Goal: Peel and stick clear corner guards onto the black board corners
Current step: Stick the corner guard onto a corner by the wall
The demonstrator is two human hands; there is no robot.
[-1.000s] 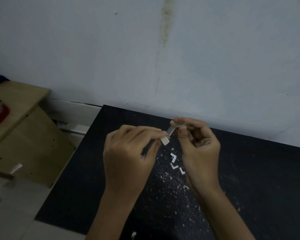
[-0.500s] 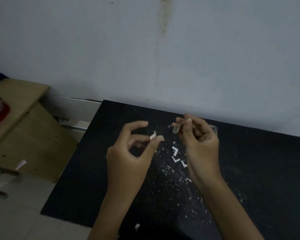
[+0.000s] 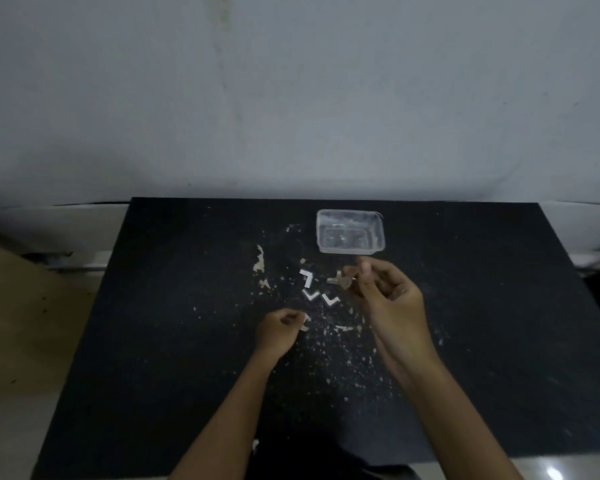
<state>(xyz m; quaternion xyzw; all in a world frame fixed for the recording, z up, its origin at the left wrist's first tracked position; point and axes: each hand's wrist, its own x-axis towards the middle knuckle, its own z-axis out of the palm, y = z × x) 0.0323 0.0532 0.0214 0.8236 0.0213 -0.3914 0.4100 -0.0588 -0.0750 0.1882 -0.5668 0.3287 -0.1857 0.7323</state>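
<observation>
The black board [image 3: 174,323] lies flat in front of me, its whole outline in view. My right hand [image 3: 390,306] pinches a small clear corner guard [image 3: 340,279] between thumb and forefinger, just above the board's middle. My left hand [image 3: 279,329] sits lower, fingertips closed on a small white strip of peeled backing [image 3: 305,322]. Three white L-shaped pieces [image 3: 317,292] lie on the board between my hands.
A clear plastic tub [image 3: 350,231] stands on the board beyond my right hand. White paper scraps [image 3: 340,358] are strewn over the board's middle. A brown wooden surface [image 3: 21,306] lies to the left; a grey wall rises behind.
My hands have pulled apart and dropped toward the board, the left taking the peeled backing down and left. The view has swung so the whole board and the tub show.
</observation>
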